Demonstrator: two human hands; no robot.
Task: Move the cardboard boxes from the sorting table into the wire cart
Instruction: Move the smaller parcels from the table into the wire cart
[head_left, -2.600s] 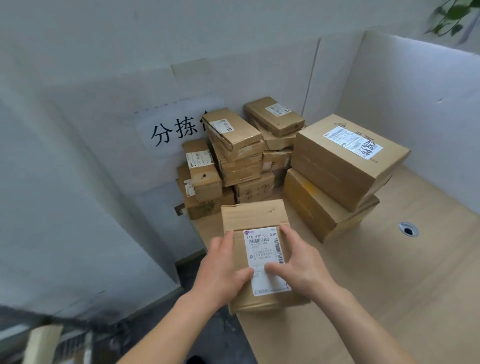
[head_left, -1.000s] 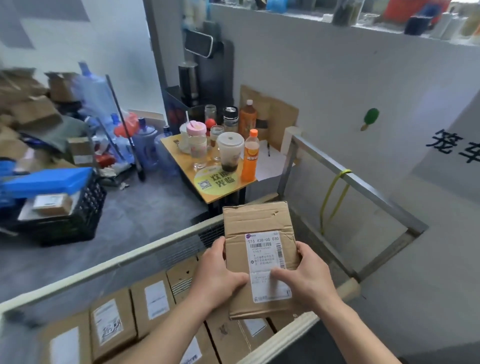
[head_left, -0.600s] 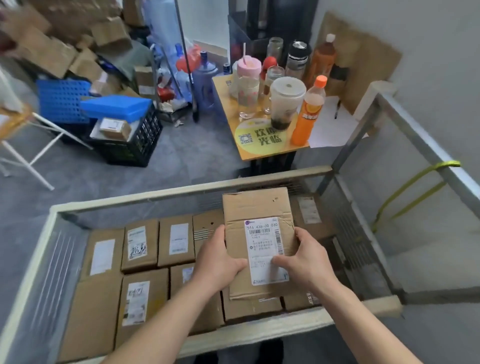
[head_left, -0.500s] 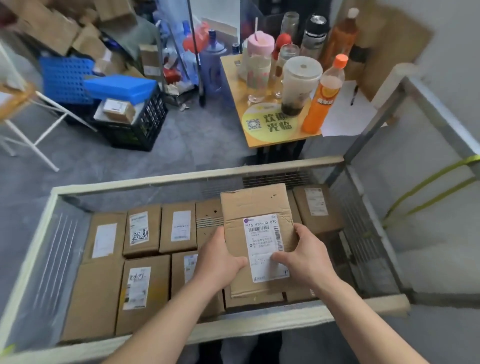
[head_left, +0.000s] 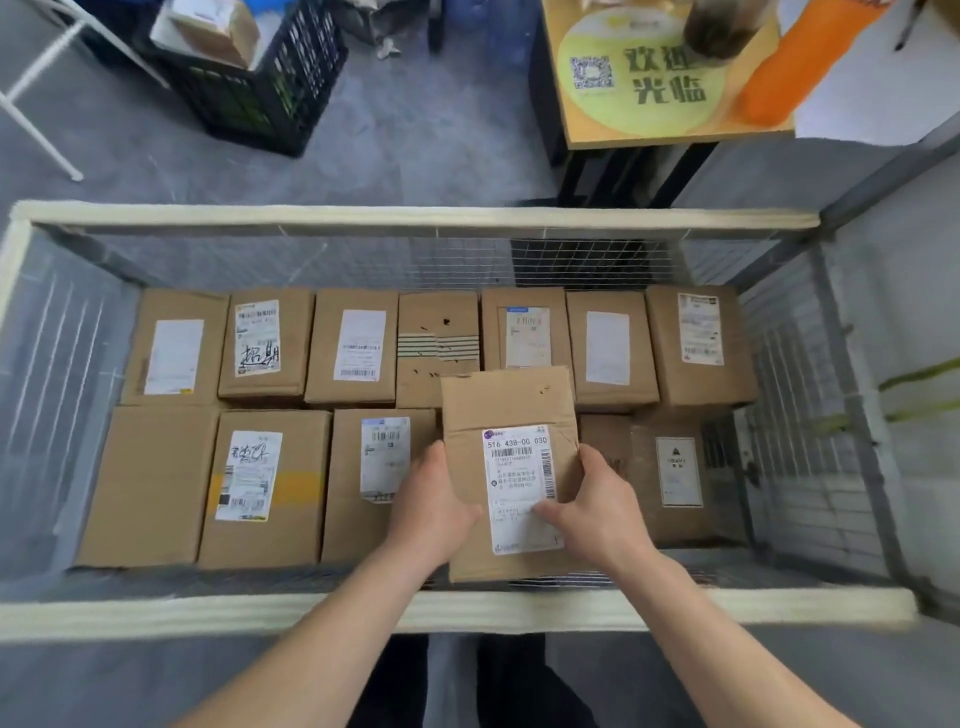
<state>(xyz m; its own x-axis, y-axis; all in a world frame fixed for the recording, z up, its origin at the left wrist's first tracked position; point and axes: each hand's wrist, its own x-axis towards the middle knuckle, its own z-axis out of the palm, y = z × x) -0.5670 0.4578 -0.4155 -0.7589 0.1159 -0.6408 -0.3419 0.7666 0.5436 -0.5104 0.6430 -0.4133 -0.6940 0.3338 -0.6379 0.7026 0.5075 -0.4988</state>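
Brown cardboard box (head_left: 506, 410), gripped by left hand (head_left: 434, 501) and right hand (head_left: 597, 506), hangs at six o'clock over the wire cart (head_left: 415, 218); lower it next.

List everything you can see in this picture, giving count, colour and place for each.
held box: one, brown with a white label, over the cart's front row
packed boxes: at least eleven, brown, two rows on the cart floor
wire cart: one, grey mesh with a cream rim, centre
black crate: one, on the floor, upper left
small table: one, yellow-orange top, upper right
orange bottle: one, on the table
left hand: one, grips the held box's left edge
right hand: one, grips its right edge, thumb on the label
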